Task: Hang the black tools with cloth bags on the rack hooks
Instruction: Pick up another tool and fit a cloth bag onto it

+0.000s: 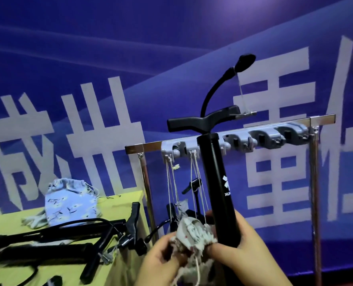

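Observation:
My right hand (247, 242) grips the lower barrel of a black hand pump (216, 178), held upright in front of the rack; its T-handle and curved hose rise above the bar. My left hand (163, 254) pinches a pale cloth bag (194, 232) at the pump's base, and the right fingers touch that bag too. The metal rack (254, 133) carries a grey strip of hooks. Two black tools (192, 188) hang by strings from the leftmost hooks. The hooks to the right are bare.
A yellow-green table (12, 219) at the left holds several more black pumps (53, 242) and a blue patterned cloth bag (72, 201). Chrome rack legs (316, 182) stand at both ends. A blue banner with white characters fills the background.

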Tool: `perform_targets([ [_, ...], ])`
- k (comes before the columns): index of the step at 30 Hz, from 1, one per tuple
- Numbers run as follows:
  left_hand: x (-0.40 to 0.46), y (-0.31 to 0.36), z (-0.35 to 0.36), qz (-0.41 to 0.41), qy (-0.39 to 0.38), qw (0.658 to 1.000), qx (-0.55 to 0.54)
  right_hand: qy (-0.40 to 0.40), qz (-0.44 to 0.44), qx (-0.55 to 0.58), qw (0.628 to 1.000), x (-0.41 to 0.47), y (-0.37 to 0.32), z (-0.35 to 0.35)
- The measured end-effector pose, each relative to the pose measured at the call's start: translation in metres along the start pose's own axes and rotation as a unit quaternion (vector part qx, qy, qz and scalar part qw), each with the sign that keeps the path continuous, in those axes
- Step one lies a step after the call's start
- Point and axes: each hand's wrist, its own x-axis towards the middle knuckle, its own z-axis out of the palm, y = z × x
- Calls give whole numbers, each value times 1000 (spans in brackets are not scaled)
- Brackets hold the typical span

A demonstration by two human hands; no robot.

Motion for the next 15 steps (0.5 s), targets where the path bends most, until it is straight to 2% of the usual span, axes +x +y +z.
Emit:
perform_targets([
  [3, 5, -14, -9, -13, 15, 1000, 12, 20, 8, -9, 1000, 5, 5, -2],
  [6, 2, -18, -9, -45, -7, 998, 45, 34, 15, -17, 999, 7, 10, -1],
  [9, -3, -25, -17, -65, -21, 994, 90, 84, 7, -42, 996, 12, 16, -3],
  [13, -9, -36, -24, -117, 84, 988, 53, 180, 0, -67, 981, 18, 20, -7],
  [15, -8, -42, -22, -111, 127, 985, 24, 211, 11, -67, 975, 20, 23, -9],
])
